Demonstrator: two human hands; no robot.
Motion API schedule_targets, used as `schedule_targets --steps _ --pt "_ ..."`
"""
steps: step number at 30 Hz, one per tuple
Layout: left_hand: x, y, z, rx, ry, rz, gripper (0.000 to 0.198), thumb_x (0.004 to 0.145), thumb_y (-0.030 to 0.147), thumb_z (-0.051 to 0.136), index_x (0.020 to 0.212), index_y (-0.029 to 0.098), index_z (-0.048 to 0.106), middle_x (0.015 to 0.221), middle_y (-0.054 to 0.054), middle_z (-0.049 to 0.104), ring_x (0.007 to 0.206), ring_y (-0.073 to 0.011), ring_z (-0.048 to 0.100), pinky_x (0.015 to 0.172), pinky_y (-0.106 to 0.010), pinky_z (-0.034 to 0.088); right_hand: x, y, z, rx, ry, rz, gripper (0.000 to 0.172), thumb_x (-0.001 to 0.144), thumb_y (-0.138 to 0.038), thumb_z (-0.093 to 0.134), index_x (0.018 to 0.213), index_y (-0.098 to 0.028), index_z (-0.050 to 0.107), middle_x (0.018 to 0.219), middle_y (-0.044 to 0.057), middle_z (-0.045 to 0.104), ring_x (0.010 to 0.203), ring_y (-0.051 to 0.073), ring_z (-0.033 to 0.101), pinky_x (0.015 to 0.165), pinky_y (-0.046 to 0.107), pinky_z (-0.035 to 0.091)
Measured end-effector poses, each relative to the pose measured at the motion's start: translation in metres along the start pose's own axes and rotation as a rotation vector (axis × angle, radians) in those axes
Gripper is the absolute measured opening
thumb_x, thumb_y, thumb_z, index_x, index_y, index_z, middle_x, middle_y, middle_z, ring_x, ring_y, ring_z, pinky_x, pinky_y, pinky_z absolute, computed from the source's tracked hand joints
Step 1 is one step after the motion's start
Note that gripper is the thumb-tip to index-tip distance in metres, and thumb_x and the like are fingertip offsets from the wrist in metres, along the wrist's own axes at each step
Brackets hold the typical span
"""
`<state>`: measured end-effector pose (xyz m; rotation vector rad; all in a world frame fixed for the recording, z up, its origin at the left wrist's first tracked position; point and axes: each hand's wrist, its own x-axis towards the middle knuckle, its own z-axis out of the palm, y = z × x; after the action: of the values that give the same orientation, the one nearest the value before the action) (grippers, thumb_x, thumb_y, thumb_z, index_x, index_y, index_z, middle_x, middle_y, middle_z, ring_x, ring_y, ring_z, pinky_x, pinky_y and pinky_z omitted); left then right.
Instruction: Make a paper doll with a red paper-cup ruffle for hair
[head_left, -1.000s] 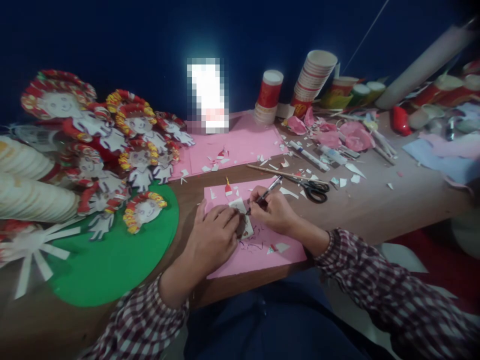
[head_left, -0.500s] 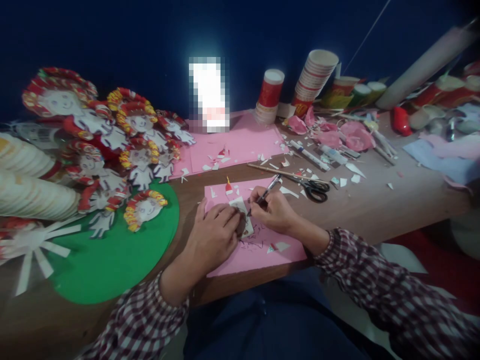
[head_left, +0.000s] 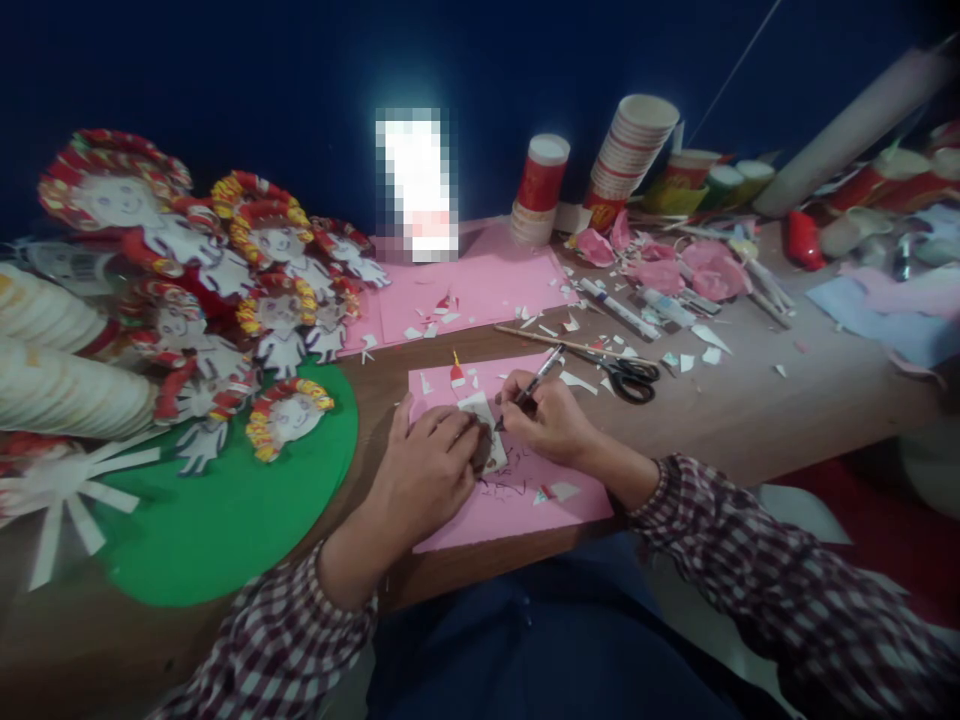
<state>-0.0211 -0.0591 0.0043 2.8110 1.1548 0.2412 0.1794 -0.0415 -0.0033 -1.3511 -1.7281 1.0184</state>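
Observation:
A pink sheet (head_left: 547, 505) with dark pen marks lies at the table's front edge, and a small white paper piece (head_left: 493, 460) rests on it. My left hand (head_left: 431, 455) lies over the left part of that piece, fingers spread and flat, pressing it down. My right hand (head_left: 547, 415) grips a black pen (head_left: 540, 375), its tip close to the right edge of the white piece. Part of the piece is hidden under my left fingers. A small red and white scrap (head_left: 457, 373) sits above it on the pink sheet.
Scissors (head_left: 634, 380) and a thin stick (head_left: 570, 342) lie beyond my right hand among scraps. Paper dolls (head_left: 277, 310) and a green disc (head_left: 217, 530) are at the left. Stacked cups (head_left: 630, 145) stand at the back, near a bright blurred screen (head_left: 416, 185).

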Motion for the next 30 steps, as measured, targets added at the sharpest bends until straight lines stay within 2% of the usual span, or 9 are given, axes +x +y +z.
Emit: schedule_targets --steps 5,20,24,30 --pt "-0.0013 -0.0008 0.0022 -0.003 0.001 -0.002 0.033 0.084 0.021 0.048 0.116 0.018 0.059 0.117 -0.010 0.064 0.112 -0.0287 0.055 0.112 -0.062 0.015 -0.0007 0.0010 0.0001 0.025 -0.009 -0.018 0.004 0.075 -0.018 0.052 0.071 -0.019 0.050 0.057 -0.004 0.047 0.054 0.010 0.044 0.052 0.022 0.033" --pt "-0.0007 -0.0002 0.0008 -0.009 -0.003 -0.006 0.033 0.085 0.021 0.048 0.115 0.018 0.059 0.117 -0.010 0.064 0.114 -0.0280 0.054 0.114 -0.061 0.012 -0.0009 0.0004 0.0004 -0.046 -0.033 -0.006 0.004 0.074 -0.019 0.053 0.073 -0.020 0.050 0.054 -0.006 0.045 0.049 0.009 0.040 0.049 0.021 0.030" --pt "-0.0009 0.0002 -0.0005 -0.022 0.005 -0.012 0.035 0.084 0.019 0.049 0.118 0.019 0.057 0.118 -0.009 0.063 0.113 -0.0271 0.055 0.114 -0.060 0.013 -0.0004 0.0010 0.0008 -0.076 -0.022 -0.023 0.002 0.074 -0.019 0.052 0.073 -0.019 0.051 0.056 -0.005 0.046 0.051 0.009 0.042 0.051 0.021 0.031" --pt "-0.0002 -0.0003 -0.0011 0.012 -0.021 0.002 0.028 0.085 0.019 0.047 0.109 0.023 0.060 0.117 -0.008 0.063 0.114 -0.0280 0.054 0.111 -0.061 0.018 -0.0011 0.0003 0.0012 -0.056 -0.027 -0.003 0.002 0.074 -0.019 0.052 0.074 -0.019 0.050 0.055 -0.006 0.044 0.049 0.009 0.040 0.049 0.021 0.031"
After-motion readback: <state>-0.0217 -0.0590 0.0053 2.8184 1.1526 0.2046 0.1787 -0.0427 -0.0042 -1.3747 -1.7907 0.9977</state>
